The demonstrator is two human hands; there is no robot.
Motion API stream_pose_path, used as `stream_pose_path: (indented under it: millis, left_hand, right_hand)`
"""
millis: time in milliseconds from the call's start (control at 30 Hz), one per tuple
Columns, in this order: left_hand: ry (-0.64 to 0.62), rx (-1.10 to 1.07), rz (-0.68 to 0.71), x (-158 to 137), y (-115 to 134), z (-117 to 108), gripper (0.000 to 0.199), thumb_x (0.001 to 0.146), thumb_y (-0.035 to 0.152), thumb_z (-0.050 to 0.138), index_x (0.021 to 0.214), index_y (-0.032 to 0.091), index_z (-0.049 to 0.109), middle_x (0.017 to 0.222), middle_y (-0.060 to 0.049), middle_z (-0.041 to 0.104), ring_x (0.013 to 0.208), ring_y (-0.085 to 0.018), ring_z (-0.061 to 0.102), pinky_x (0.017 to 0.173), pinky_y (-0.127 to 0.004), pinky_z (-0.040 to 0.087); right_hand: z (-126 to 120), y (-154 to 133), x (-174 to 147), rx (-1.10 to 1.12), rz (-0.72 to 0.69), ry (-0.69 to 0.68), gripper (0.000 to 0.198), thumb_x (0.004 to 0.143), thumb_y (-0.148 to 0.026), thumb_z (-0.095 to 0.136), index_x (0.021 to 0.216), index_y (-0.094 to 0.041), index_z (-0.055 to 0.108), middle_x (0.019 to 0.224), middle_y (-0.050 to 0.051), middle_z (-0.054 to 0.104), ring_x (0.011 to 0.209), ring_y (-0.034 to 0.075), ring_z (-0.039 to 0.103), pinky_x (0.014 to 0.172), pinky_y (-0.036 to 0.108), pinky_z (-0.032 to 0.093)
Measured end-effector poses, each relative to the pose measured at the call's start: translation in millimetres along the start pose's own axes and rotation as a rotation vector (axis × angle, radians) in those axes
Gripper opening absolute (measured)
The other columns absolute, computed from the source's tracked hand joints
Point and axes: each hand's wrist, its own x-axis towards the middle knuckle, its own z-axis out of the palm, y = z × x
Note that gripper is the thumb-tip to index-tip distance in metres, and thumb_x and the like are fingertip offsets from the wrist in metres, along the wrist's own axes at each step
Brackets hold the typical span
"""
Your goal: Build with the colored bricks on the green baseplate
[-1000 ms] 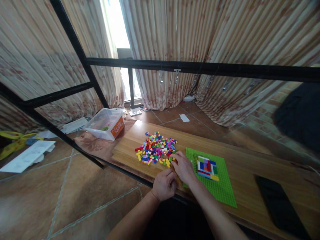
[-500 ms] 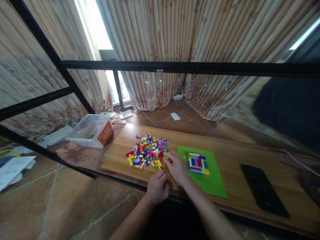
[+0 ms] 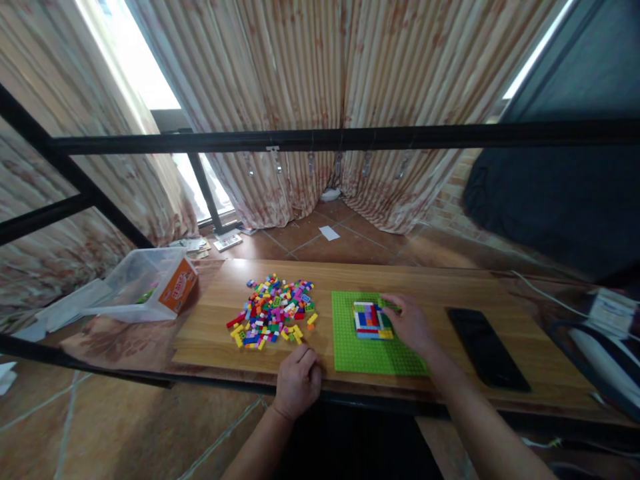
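Note:
My right hand (image 3: pixel 406 323) reaches over the green studded baseplate (image 3: pixel 350 357). Its thumb and fingers are pinched at the right side of a low build of toy bricks (image 3: pixel 369 320). The build is roughly square, in white, blue, red, purple and yellow. A small toy brick seems to be between those fingertips, mostly hidden by them. Curled closed, my left hand (image 3: pixel 299 380) rests at the table's front edge, with no object showing in it. Just beyond it lies a pile of loose, many-coloured toy bricks (image 3: pixel 275 310).
The wooden tabletop (image 3: pixel 210 343) carries a black phone-like slab (image 3: pixel 487 348) right of the baseplate. A clear plastic box (image 3: pixel 125 312) with an orange label stands at the left. A black metal bar (image 3: pixel 300 141) crosses beyond the table, before curtains (image 3: pixel 280 73).
My right hand has moved from the pile's right edge to the build on the baseplate. My left hand stays curled near the front edge. The camera view has turned to the right.

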Motion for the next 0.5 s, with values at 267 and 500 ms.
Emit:
stream_pose_path:
  millis: [267, 500]
  left_hand:
    - [-0.001, 0.011, 0.007, 2.9, 1.1, -1.8, 0.018, 0.080, 0.006, 0.041, 0.073, 0.019, 0.052, 0.079, -0.004, 0.057, 0.073, -0.014, 0.056, 0.066, -0.024, 0.047]
    - [-0.009, 0.021, 0.017, 3.7, 1.7, -2.6, 0.017, 0.082, 0.008, 0.042, 0.074, 0.019, 0.052, 0.079, -0.004, 0.057, 0.073, -0.014, 0.056, 0.066, -0.024, 0.048]
  right_hand:
    - [4.7, 3.9, 1.9, 0.050, -0.055, -0.124, 0.028, 0.078, -0.020, 0.055, 0.102, -0.024, 0.070, 0.108, 0.006, 0.068, 0.105, 0.022, 0.058, 0.096, 0.042, 0.042]
    - [2.6, 5.9, -0.1, 0.195, 0.018, -0.120, 0.028, 0.081, -0.034, 0.056, 0.103, -0.024, 0.070, 0.109, 0.006, 0.069, 0.105, 0.022, 0.060, 0.096, 0.041, 0.044]
